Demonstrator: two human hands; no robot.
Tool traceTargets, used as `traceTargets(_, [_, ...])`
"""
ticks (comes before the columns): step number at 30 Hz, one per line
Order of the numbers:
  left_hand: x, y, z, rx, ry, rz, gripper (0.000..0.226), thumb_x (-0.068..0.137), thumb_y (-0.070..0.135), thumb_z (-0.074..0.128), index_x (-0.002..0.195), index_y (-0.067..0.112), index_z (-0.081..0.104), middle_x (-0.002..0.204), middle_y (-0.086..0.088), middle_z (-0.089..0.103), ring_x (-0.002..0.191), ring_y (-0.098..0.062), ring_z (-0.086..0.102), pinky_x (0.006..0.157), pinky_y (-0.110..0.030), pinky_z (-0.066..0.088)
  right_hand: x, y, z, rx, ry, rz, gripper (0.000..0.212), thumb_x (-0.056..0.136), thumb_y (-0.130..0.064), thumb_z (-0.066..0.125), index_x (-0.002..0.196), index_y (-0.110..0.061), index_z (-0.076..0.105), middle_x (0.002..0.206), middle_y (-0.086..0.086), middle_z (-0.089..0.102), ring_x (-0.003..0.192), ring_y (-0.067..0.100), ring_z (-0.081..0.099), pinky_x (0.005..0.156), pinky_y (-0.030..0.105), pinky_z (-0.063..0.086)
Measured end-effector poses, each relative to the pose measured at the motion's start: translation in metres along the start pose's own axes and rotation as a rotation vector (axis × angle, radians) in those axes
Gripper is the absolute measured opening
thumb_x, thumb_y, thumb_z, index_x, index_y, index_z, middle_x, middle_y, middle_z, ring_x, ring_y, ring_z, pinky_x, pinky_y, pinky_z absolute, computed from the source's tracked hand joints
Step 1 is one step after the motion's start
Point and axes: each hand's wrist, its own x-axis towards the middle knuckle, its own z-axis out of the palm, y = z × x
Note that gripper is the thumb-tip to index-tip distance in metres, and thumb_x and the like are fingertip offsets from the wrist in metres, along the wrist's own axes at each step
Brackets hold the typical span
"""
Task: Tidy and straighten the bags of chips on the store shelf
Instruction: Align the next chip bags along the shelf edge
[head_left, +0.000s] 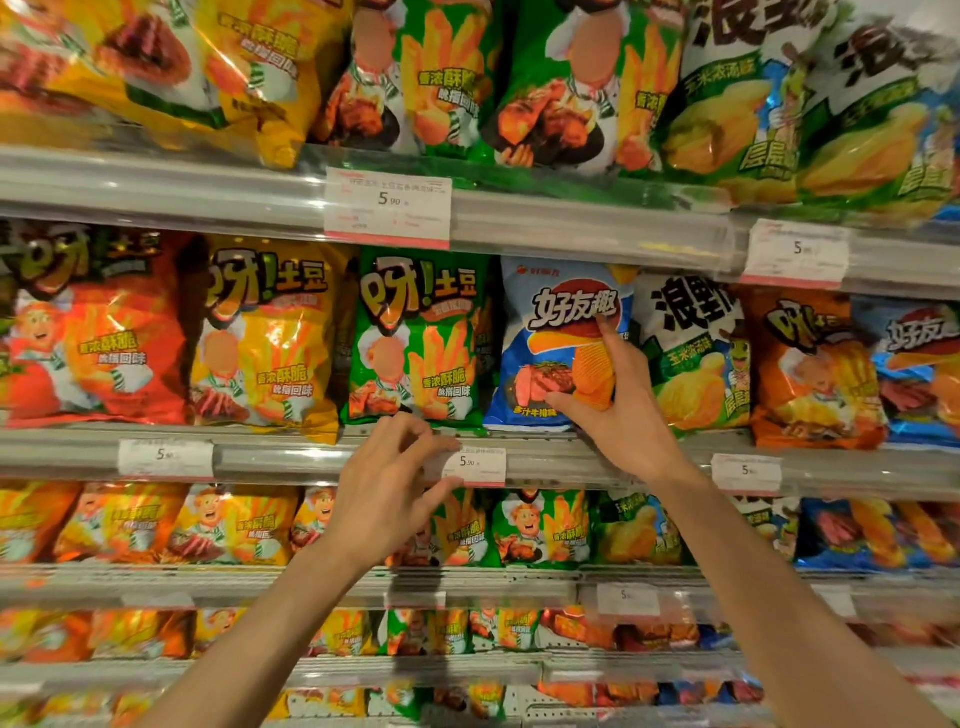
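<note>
A: What is the right hand (621, 410) doing?

B: Its fingers lie spread on the front of the blue bag (558, 343), thumb under the picture near the lower edge, probably to square it between the green bag (415, 338) and the white-topped bag (691, 353).

A: And the left hand (387, 486)?

B: Loosely curled, holding nothing, in front of the shelf rail (285, 460) beside a price tag (480, 465), likely heading for the green bag's bottom edge.
</note>
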Motion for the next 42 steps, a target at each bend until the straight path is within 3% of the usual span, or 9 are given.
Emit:
traceTargets(10, [0.002, 0.004, -0.003, -0.001, -0.028, -0.031, 0.038, 0.083, 0.043, 0.075, 0.115, 0.024, 0.067, 0.106, 0.004, 0.053, 0.100, -0.019, 0.053, 0.066, -0.032, 0.050, -0.001, 0.009, 0.010, -0.041, -0.014, 0.006, 0.102, 0.082, -0.045, 0.078, 0.155, -0.049, 0.006, 0.153, 0.000, 0.022, 0.136, 0.018, 0.039, 0.109, 0.030, 0.037])
traceTargets(16, [0.001, 0.009, -0.003, -0.034, -0.021, -0.055, 0.038, 0.082, 0.036, 0.078, 0.115, 0.021, 0.067, 0.105, 0.001, 0.053, 0.098, -0.021, 0.052, 0.068, -0.035, 0.048, -0.010, 0.006, 0.019, -0.153, 0.064, 0.016, 0.103, 0.081, -0.059, 0.071, 0.147, -0.062, -0.007, 0.157, 0.009, 0.023, 0.140, 0.033, 0.039, 0.109, 0.056, 0.041])
traceTargets(21, [-0.012, 0.014, -0.002, -0.086, -0.010, -0.077, 0.040, 0.088, 0.038, 0.071, 0.123, 0.020, 0.064, 0.117, -0.001, 0.053, 0.109, -0.022, 0.048, 0.085, -0.037, 0.045, -0.041, 0.008, 0.023, -0.192, 0.109, 0.048, 0.093, 0.089, -0.059, 0.061, 0.157, -0.038, 0.001, 0.164, 0.002, 0.017, 0.151, 0.024, 0.021, 0.119, 0.053, 0.029])
traceTargets(26, [-0.036, 0.021, -0.001, -0.178, -0.003, -0.097, 0.038, 0.096, 0.042, 0.057, 0.127, 0.020, 0.063, 0.135, -0.002, 0.051, 0.124, -0.024, 0.047, 0.100, -0.041, 0.042, -0.097, 0.019, 0.035, -0.361, 0.113, 0.027, 0.089, 0.092, -0.071, 0.040, 0.159, -0.017, 0.020, 0.166, 0.008, 0.018, 0.154, 0.022, 0.013, 0.122, 0.050, 0.024])
traceTargets(30, [-0.052, 0.026, 0.004, -0.196, -0.009, -0.118, 0.045, 0.094, 0.042, 0.059, 0.134, 0.021, 0.060, 0.151, 0.000, 0.042, 0.138, -0.022, 0.041, 0.110, -0.039, 0.035, -0.145, 0.031, 0.043, -0.382, 0.009, 0.072, 0.081, 0.094, -0.074, 0.028, 0.160, -0.030, 0.010, 0.168, -0.005, -0.008, 0.155, 0.015, -0.004, 0.125, 0.044, 0.009])
traceTargets(33, [-0.064, 0.031, 0.010, -0.227, 0.003, -0.124, 0.050, 0.093, 0.041, 0.059, 0.137, 0.017, 0.058, 0.156, -0.002, 0.039, 0.146, -0.025, 0.033, 0.115, -0.050, 0.032, -0.178, 0.040, 0.045, -0.372, -0.056, 0.198, 0.084, 0.090, -0.079, 0.025, 0.159, -0.035, 0.005, 0.164, -0.015, -0.017, 0.154, 0.011, -0.009, 0.125, 0.041, 0.007])
traceTargets(36, [-0.080, 0.040, 0.014, -0.290, 0.002, -0.209, 0.050, 0.093, 0.041, 0.060, 0.138, 0.018, 0.058, 0.158, -0.001, 0.037, 0.148, -0.026, 0.028, 0.114, -0.056, 0.030, -0.199, 0.048, 0.040, -0.339, -0.100, 0.278, 0.083, 0.092, -0.075, 0.030, 0.160, -0.032, 0.009, 0.168, -0.010, -0.003, 0.155, 0.012, 0.000, 0.125, 0.044, 0.012])
traceTargets(38, [-0.088, 0.047, 0.013, -0.329, -0.025, -0.289, 0.052, 0.094, 0.046, 0.058, 0.140, 0.022, 0.055, 0.160, 0.003, 0.033, 0.148, -0.018, 0.025, 0.117, -0.050, 0.028, -0.209, 0.051, 0.037, -0.302, -0.098, 0.324, 0.081, 0.094, -0.071, 0.037, 0.159, -0.030, 0.012, 0.168, -0.006, 0.010, 0.154, 0.012, 0.008, 0.125, 0.044, 0.017])
traceTargets(42, [-0.095, 0.063, 0.014, -0.356, -0.093, -0.416, 0.055, 0.096, 0.058, 0.047, 0.145, 0.036, 0.043, 0.160, 0.012, 0.029, 0.146, -0.005, 0.020, 0.117, -0.041, 0.025, -0.218, 0.066, 0.022, -0.253, -0.063, 0.362, 0.075, 0.094, -0.064, 0.046, 0.156, -0.027, 0.027, 0.159, -0.004, 0.033, 0.147, 0.012, 0.027, 0.116, 0.029, 0.025])
